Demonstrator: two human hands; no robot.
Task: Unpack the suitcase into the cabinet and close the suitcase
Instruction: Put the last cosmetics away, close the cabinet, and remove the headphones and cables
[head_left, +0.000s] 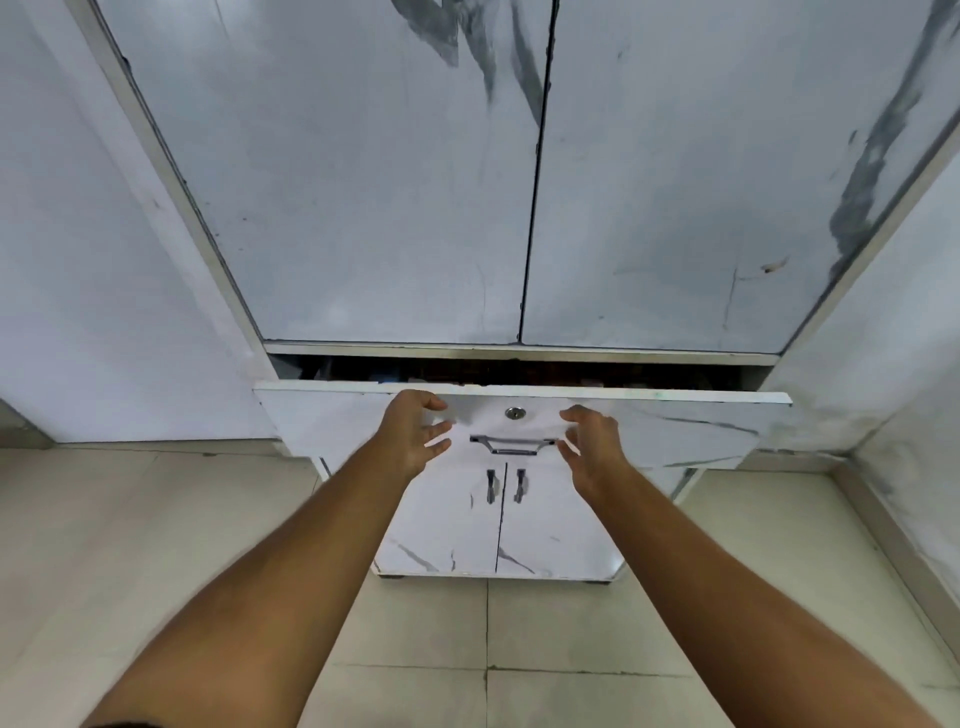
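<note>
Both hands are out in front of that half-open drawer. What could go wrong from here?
1. The left hand and right hand hover open on either side of the drawer handle; if the drawer gets pushed shut, fingers near its top edge may get pinched.
2. Dark contents show in the gap behind the drawer front; anything standing high could jam it.
3. The suitcase is out of view, so stepping back blind may mean tripping over it.
</note>
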